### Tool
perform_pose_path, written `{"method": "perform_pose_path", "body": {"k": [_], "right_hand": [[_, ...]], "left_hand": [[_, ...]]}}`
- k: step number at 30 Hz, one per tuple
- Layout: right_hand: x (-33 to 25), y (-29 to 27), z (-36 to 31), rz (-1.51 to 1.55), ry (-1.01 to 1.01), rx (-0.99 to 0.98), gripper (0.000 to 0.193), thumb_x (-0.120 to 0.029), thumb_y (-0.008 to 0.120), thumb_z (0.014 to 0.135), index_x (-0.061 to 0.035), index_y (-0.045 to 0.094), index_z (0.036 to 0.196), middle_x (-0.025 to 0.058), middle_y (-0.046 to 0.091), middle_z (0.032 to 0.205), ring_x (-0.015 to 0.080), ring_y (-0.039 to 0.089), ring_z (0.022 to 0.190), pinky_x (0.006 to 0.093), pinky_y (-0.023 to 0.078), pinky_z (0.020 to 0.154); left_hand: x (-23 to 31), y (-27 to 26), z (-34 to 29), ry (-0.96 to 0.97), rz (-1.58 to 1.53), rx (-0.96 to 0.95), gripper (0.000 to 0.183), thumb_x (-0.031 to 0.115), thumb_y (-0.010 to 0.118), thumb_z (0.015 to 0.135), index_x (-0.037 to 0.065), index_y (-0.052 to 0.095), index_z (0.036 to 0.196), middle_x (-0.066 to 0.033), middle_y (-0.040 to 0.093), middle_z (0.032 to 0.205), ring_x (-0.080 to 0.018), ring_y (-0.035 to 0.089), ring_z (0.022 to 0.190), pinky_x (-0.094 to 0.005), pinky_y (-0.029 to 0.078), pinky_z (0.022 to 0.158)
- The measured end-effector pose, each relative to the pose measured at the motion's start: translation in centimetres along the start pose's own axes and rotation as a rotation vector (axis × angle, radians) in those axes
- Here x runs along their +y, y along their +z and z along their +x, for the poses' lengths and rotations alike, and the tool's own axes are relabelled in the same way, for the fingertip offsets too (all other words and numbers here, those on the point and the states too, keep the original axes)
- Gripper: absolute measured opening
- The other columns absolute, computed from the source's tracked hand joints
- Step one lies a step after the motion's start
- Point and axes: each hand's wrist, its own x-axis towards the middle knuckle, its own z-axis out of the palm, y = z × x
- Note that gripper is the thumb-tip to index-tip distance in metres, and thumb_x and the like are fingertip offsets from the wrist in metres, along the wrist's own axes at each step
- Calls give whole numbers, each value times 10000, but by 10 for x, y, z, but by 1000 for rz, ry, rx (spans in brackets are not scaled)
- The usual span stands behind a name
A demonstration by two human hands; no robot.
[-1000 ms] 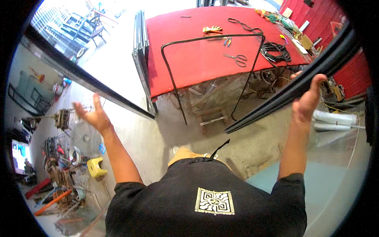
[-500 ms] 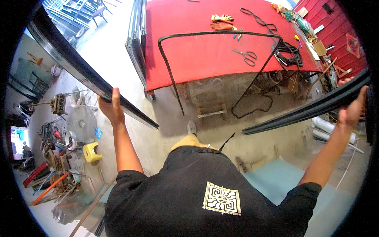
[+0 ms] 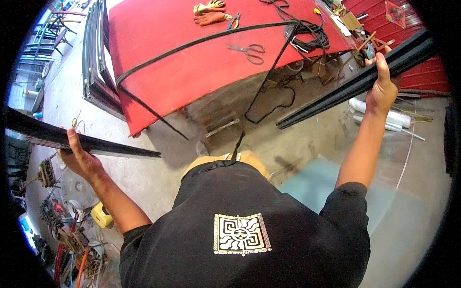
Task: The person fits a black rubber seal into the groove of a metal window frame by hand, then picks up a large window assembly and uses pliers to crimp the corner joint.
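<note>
My left hand [image 3: 82, 158] is wrapped round a long black frame profile [image 3: 117, 148], thumb on its near side. That bar runs nearly level from the left rim, and its narrow end stops over the floor. On the other side my right hand [image 3: 384, 86] grips a second grooved black profile [image 3: 331, 98], which slants up toward the upper right. Both bars are held off the floor, their inner ends apart. Ahead, a black rubber strip [image 3: 201, 39] lies bent across the red-covered table [image 3: 158, 72], its ends hanging over the front edge.
On the table lie scissors [image 3: 252, 52], pliers [image 3: 234, 21], work gloves [image 3: 210, 13] and a coil of black strip [image 3: 307, 41]. Black frames [image 3: 96, 62] lean at its left end. A yellow stool [image 3: 101, 215] and scrap stand left; a pale blue sheet [image 3: 314, 185] lies right.
The left profile has swung from a steep slant to nearly level, my left hand moving outward. My right hand with its bar sits higher in view. The table has shifted left as the view turned.
</note>
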Motion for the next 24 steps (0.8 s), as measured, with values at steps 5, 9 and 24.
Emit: {"method": "perform_pose_path", "body": {"k": [5, 9, 24], "right_hand": [[36, 6, 71, -59, -58, -5, 546, -179, 842, 916, -33, 609, 1388, 51, 700, 1089, 170, 710, 887, 316, 570, 834], [84, -3, 133, -120, 8, -149, 528, -219, 838, 933, -46, 643, 1393, 28, 699, 1058, 139, 692, 904, 309, 567, 831], [164, 65, 205, 65, 120, -226, 297, -267, 789, 994, -6, 795, 1135, 4, 705, 954, 92, 652, 764, 281, 524, 694]], "left_hand": [[-2, 0, -1, 79, 87, -58, 455, 299, 748, 1021, -17, 602, 1314, -105, 654, 1232, -209, 641, 1094, -361, 515, 1011], [6, 2, -12, -84, 37, -121, 514, 249, 711, 1049, 6, 486, 1442, -94, 618, 1304, -175, 627, 1135, -308, 507, 1014], [28, 99, 50, 279, 82, -93, 541, 341, 879, 916, 82, 594, 1296, 2, 669, 1092, -115, 629, 982, -289, 525, 902]]}}
